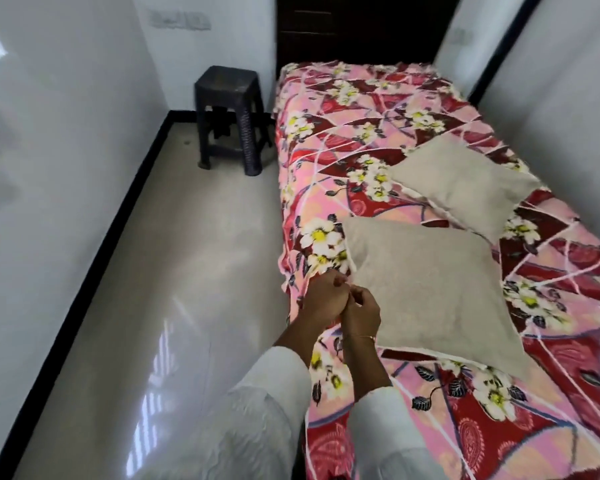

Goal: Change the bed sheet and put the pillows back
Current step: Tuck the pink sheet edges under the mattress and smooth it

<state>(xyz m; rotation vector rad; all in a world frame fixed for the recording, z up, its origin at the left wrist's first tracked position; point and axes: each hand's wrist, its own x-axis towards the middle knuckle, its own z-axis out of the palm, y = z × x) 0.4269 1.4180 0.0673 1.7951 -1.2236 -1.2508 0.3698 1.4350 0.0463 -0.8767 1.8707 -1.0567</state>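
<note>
A dark stool point(227, 116) stood on the floor beside the bed. The left hand point(323, 299) and right hand point(361, 311) met at the sheet point(361, 109) edge, fingers curled; whether they pinched it I cannot tell. Two pillows point(426, 289) lay on the sheet

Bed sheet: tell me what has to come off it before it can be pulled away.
Two beige pillows lie on the floral bed sheet: the near pillow just beside both hands, the far pillow beyond it toward the wall side. Nothing else visible rests on the sheet.
</note>
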